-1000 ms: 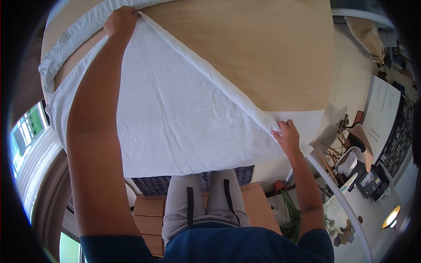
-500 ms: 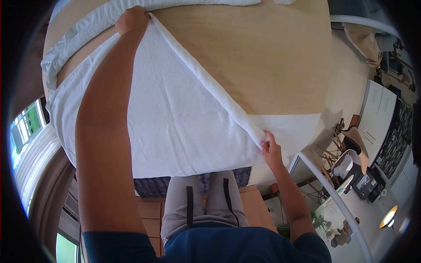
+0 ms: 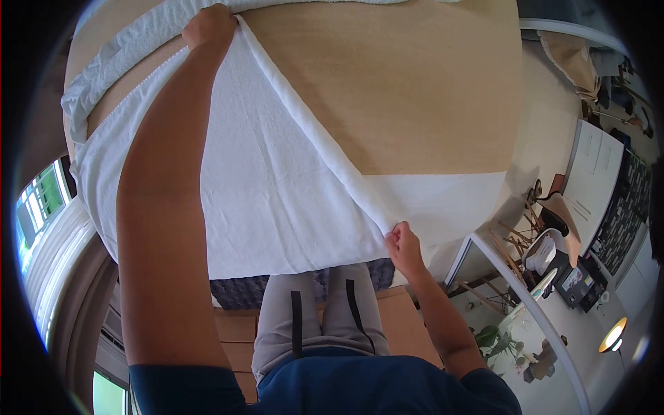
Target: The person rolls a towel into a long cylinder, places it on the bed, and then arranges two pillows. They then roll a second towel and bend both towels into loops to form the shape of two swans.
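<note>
A large white towel (image 3: 270,180) lies across a tan-topped surface (image 3: 415,90), its near edge hanging toward my legs. Its right edge is a thick fold running diagonally from the far left to the near right. At the far end of that fold, my left hand (image 3: 209,28) is closed on the towel; most of its fingers are hidden from view. My right hand (image 3: 405,246) pinches the near corner of the same fold, close to the front edge.
Another white cloth (image 3: 131,55) lies bunched along the far left edge. A curtain (image 3: 76,311) and a window are at left. On the right are a pale curved rail (image 3: 532,311), a chair (image 3: 561,225), a black printer-like box (image 3: 579,287), a plant and a lit lamp (image 3: 613,335).
My right hand has moved left and a little nearer to me, pulling the towel's near corner with it. The diagonal fold now runs steeper. My left hand stays almost in place.
</note>
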{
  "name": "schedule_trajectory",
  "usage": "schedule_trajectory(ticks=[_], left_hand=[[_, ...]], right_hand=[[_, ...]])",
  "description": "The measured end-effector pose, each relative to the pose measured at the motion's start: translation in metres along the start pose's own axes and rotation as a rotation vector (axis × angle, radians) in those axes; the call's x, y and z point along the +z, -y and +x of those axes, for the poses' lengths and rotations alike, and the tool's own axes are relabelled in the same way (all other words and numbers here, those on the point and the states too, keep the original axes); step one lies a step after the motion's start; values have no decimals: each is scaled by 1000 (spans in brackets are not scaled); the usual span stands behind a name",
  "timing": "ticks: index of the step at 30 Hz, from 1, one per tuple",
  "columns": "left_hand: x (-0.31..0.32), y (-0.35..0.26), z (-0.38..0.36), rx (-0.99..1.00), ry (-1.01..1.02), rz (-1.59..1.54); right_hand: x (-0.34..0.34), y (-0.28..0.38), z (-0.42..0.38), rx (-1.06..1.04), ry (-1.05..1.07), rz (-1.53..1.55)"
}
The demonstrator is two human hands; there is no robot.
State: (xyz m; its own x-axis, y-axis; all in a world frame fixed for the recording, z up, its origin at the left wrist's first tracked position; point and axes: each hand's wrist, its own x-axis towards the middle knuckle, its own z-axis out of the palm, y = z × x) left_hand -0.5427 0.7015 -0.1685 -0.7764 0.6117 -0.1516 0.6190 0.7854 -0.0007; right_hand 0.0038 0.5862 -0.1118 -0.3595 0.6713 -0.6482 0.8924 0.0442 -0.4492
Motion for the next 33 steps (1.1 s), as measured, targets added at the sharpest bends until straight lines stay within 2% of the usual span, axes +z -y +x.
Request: schedule_trajectory(ticks=[3,5,7,8,9,11,13,15,17,21,24,25,27,28,30,31,33], left_hand=[[-2,0,0,-7,-12,-1],[-2,1,1,17,-4,2],[0,2,1,16,-3,4],[1,2,2,14,-3,7],[2,1,2,16,-2,-2],[4,3,3,1,-18,-36],[1,1,-1,2,-11,-28],[3,5,3,4,-7,-11],[5,5,4,47,-4,3],[4,3,5,16,-4,-19],[9,3,4,27,-19,-37],[8,4,3,23,-11,-45],[4,4,4,19,-5,-53],[6,5,6,22,11,-50],[4,4,5,25,28,-50],[4,4,5,24,24,-54],[5,4,5,21,22,-61]], right_hand=[[-7,3,5,98,-21,114],[-15,4,12,53,55,9],[-22,6,19,-205,-20,-323],[-25,6,25,-288,-34,-343],[-24,4,26,-283,-39,-350],[-15,11,29,-27,132,-133],[-6,19,16,-17,134,-152],[5,26,1,175,-60,-283],[30,23,-11,199,-94,-273],[52,32,-21,79,-175,-287],[57,34,-41,-117,-142,-31],[56,30,-39,-117,-141,-33],[52,21,-27,147,1,68],[46,24,-21,148,1,69],[33,32,-6,77,52,-203],[30,31,2,76,51,-206],[27,25,12,-137,31,-287]])
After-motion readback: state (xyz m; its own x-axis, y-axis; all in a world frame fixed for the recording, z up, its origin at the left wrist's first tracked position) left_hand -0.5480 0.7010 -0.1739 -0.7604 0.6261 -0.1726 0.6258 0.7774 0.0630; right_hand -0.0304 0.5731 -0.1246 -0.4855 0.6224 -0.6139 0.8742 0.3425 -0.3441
